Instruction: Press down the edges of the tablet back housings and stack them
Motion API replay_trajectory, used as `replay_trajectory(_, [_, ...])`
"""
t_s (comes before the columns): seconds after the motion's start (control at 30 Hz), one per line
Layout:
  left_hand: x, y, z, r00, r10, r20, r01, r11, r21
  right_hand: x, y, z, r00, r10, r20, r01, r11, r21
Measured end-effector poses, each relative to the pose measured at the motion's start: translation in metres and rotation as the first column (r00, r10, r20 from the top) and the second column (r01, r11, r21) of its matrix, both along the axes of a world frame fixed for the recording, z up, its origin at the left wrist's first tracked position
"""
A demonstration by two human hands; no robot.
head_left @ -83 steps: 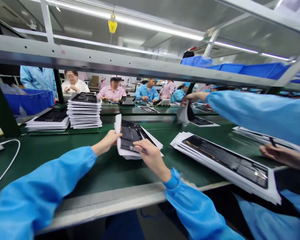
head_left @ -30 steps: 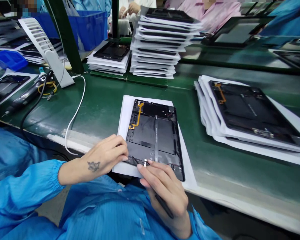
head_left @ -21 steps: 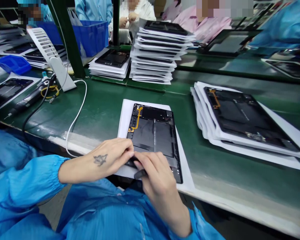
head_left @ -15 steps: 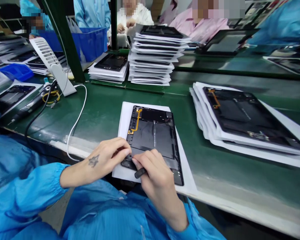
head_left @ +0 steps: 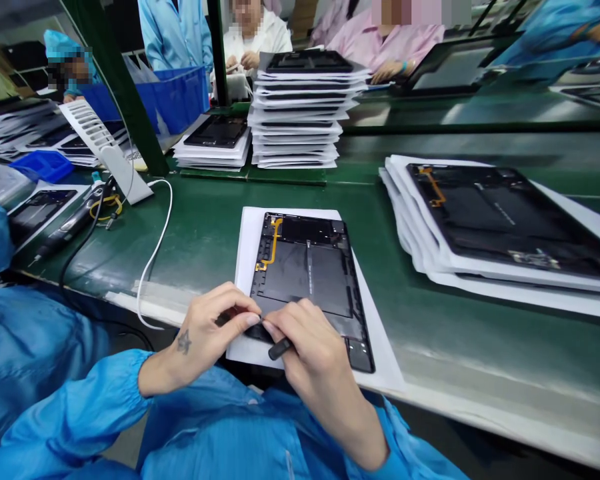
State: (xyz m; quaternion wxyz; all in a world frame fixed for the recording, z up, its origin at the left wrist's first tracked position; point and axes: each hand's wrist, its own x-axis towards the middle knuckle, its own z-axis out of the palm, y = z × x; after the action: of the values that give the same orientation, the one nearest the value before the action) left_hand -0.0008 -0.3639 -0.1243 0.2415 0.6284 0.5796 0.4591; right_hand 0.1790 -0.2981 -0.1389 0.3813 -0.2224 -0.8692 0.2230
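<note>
A black tablet housing [head_left: 287, 273] with an orange flex cable [head_left: 275, 247] lies open side up on a white sheet [head_left: 375, 333] in front of me. My left hand [head_left: 207, 330] is over its near left edge, thumb and forefinger pinched together. What sits between those fingertips is too small to make out. My right hand [head_left: 313, 340] curls round a black stick-like tool [head_left: 280, 349], whose blunt end sticks out below the fingers. Both hands' fingertips nearly meet; they hide the housing's near left corner.
At right lies a pile of housings and sheets [head_left: 500, 220]. A tall stack [head_left: 300, 120] and a low one [head_left: 213, 140] stand behind. Left are a white slotted stand [head_left: 105, 150], a white cable [head_left: 163, 247] and an electric screwdriver [head_left: 73, 223]. Co-workers sit around.
My left hand has drawn slightly nearer me with its pinch closed. The right hand keeps its grip on the tool, close to the same spot. The camera view has shifted slightly.
</note>
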Motion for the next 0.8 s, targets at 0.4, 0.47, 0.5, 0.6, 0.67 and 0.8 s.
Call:
replay_trajectory(0.4, [0.000,0.002,0.001,0.999,0.007,-0.050,-0.005,0.999,0.037,0.000,0.000,-0.002,1.000,0.027,-0.015,-0.027,1.000,0.006])
replay_trajectory(0.47, [-0.002,0.003,0.003,0.992,-0.009,-0.123,0.017,0.998,0.063,0.001,-0.001,0.000,1.000,0.024,-0.008,-0.024,0.999,0.023])
replay_trajectory(0.5, [-0.004,0.003,0.004,0.985,-0.021,-0.173,0.035,0.996,0.079,0.001,-0.001,0.001,1.000,0.017,-0.007,-0.016,0.999,0.038])
replay_trajectory(0.6, [-0.009,0.002,0.008,0.933,-0.057,-0.355,0.106,0.987,0.121,0.005,-0.001,0.003,1.000,0.006,-0.009,-0.005,0.992,0.124])
replay_trajectory(0.67, [-0.012,0.001,0.009,0.880,-0.058,-0.472,0.149,0.976,0.157,0.008,-0.001,0.002,1.000,0.029,0.008,-0.030,0.982,0.187])
replay_trajectory(0.8, [-0.016,-0.002,0.005,0.767,-0.034,-0.640,0.198,0.962,0.186,0.009,-0.001,-0.002,0.993,0.062,0.097,-0.086,0.961,0.262])
